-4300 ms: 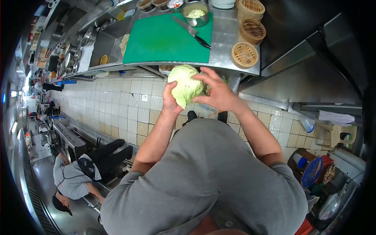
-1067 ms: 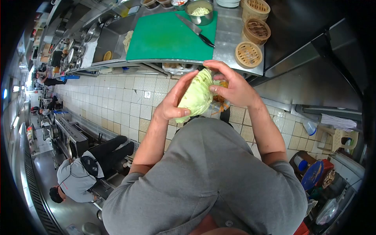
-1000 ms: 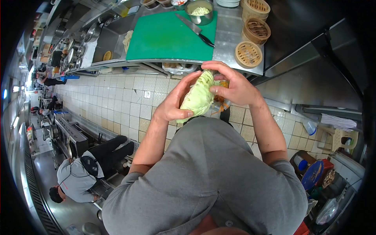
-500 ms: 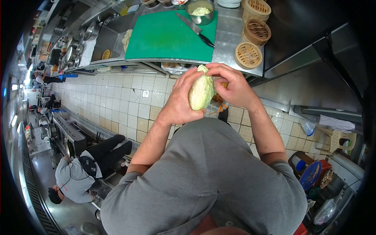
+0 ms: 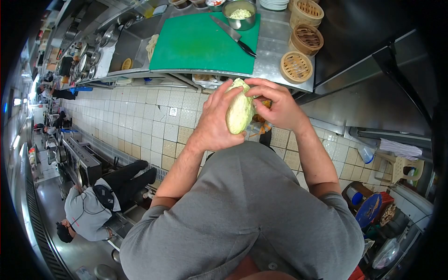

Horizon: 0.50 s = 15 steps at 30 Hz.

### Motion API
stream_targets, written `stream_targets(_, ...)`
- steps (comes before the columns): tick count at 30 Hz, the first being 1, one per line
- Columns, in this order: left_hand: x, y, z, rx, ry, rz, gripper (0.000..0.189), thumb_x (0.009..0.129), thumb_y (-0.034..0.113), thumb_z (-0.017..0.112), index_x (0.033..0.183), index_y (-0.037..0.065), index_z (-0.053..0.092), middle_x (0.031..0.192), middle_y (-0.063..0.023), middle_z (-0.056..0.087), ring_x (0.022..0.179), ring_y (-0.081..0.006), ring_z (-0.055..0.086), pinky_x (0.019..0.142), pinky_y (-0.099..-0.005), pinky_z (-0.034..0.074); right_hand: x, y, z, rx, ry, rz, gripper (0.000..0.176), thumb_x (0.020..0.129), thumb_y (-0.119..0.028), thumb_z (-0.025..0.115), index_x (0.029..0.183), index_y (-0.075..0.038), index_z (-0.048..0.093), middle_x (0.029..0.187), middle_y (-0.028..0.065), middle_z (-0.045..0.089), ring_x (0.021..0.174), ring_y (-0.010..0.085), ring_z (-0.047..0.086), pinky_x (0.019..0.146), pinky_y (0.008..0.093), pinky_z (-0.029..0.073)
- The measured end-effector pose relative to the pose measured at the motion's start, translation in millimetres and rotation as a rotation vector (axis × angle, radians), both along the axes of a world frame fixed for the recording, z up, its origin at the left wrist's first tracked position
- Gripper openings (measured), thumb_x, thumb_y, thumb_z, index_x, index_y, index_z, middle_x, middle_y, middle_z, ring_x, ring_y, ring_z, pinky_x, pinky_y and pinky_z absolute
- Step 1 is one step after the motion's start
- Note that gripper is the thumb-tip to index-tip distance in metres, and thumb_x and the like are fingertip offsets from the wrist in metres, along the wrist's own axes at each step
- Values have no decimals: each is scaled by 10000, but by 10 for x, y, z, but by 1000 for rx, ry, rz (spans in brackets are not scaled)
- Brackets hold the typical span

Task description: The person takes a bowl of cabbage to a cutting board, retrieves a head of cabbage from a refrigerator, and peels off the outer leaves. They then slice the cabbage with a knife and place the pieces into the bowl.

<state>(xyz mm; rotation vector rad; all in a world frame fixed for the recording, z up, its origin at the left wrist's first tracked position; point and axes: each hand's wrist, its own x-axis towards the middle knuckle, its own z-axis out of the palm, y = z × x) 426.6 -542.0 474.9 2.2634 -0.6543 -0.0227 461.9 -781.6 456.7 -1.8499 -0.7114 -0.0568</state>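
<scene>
A pale green cabbage (image 5: 240,112) is up in front of me, between my body and the counter edge. My left hand (image 5: 215,115) wraps round its left side, thumb at the bottom and fingers at the top. At the upper right of the cabbage, the curled fingertips of my right hand (image 5: 275,103) press on its leaves. Beyond them on the counter lies a green cutting board (image 5: 196,44). A knife (image 5: 232,35) with a black handle rests on it, beside a metal pot (image 5: 245,22) holding shredded pale green pieces. The side of the cabbage facing away is hidden.
Bamboo steamers (image 5: 297,66) stand at the counter's right end, near white stacked plates (image 5: 274,4). A sink (image 5: 133,49) is on the left. Below my hands, orange scraps (image 5: 262,116) show near the tiled floor. Another person (image 5: 91,205) is at work at the lower left.
The cabbage has tipped slightly and shifted a little downward in my hands. The fingers of my right hand have moved a little along its top edge.
</scene>
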Motion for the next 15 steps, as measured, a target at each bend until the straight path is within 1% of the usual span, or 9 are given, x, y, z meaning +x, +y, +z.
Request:
stream_targets(1, 0, 4, -3, 0, 0, 0, 1101, 601, 199, 877, 1589, 139, 394, 1647, -243, 341, 1504, -459, 387, 1219, -561, 349, -13, 15, -1, 0, 0, 0, 229, 918, 16, 673, 1137, -42, 699, 1418, 156, 659, 1035, 260, 753, 832, 355, 631)
stream_targets(3, 4, 7, -15, 0, 9, 10, 1133, 570, 172, 886, 1586, 111, 388, 1644, -272, 350, 1516, -470, 387, 1228, -541, 366, -42, 62, -14, -10, -49, -68, 203, 911, 17, 658, 1096, -52, 704, 1371, 157, 688, 989, 282, 755, 777, 368, 605)
stream_targets(7, 3, -10, -33, -9, 9, 10, 1145, 569, 173, 887, 1595, 116, 380, 1649, -275, 337, 1518, -472, 384, 1230, -541, 366, -23, 64, -76, -25, -66, -105, 168, 904, 21, 648, 1056, -47, 673, 1375, 169, 684, 989, 291, 754, 777, 376, 599)
stream_targets(9, 3, -9, -59, -21, 14, -3, 1163, 567, 177, 888, 1604, 117, 367, 1653, -279, 329, 1522, -475, 378, 1235, -542, 360, -20, 32, -58, -28, 9, -61, 133, 891, 28, 642, 1013, -22, 626, 1334, 169, 699, 1029, 298, 751, 797, 379, 617)
stream_targets(10, 1, -7, -67, -21, 14, -4, 1163, 567, 177, 888, 1604, 117, 367, 1653, -279, 329, 1522, -475, 378, 1235, -542, 360, -29, 32, -37, -28, 8, -62, 133, 891, 28, 642, 1013, -22, 626, 1334, 169, 699, 1029, 298, 751, 797, 379, 617)
stream_targets(12, -9, -6, -76, -8, 10, -1, 1175, 565, 180, 888, 1611, 116, 357, 1654, -280, 325, 1526, -479, 370, 1241, -544, 353, -57, 36, 6, 74, 97, -35, 131, 882, 42, 632, 1000, -5, 601, 1274, 162, 717, 1077, 310, 746, 828, 386, 637)
stream_targets(15, -27, -17, -69, 3, 11, 1, 1184, 567, 182, 887, 1619, 117, 347, 1657, -281, 318, 1529, -482, 363, 1244, -548, 348, -57, 36, -56, 112, 126, -79, 142, 879, 55, 627, 1009, 7, 595, 1233, 156, 726, 1112, 311, 741, 856, 392, 648)
